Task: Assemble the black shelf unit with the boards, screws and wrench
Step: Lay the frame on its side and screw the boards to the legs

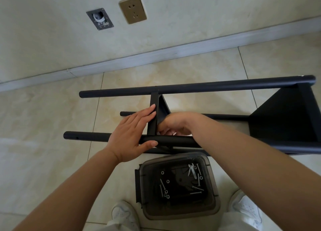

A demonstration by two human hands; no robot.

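The black shelf unit (199, 87) lies on its side on the tiled floor, its poles running left to right. One black board (286, 119) is fixed at the right end. A second black board (153, 116) stands edge-on between the poles at the middle. My left hand (132, 135) lies flat against this middle board, fingers straight, thumb under the near pole (86, 136). My right hand (173, 124) reaches behind the board with curled fingers that pinch something small and pale; what it is I cannot tell. A wrench (191, 169) and several screws (197, 190) lie in a box.
A dark translucent plastic box (213, 211) with screws, washers and the wrench stands on the floor between my white shoes (123, 213), just in front of the shelf. The wall with a skirting board (156, 56), a socket (132, 9) and an open wall box (99, 18) runs behind.
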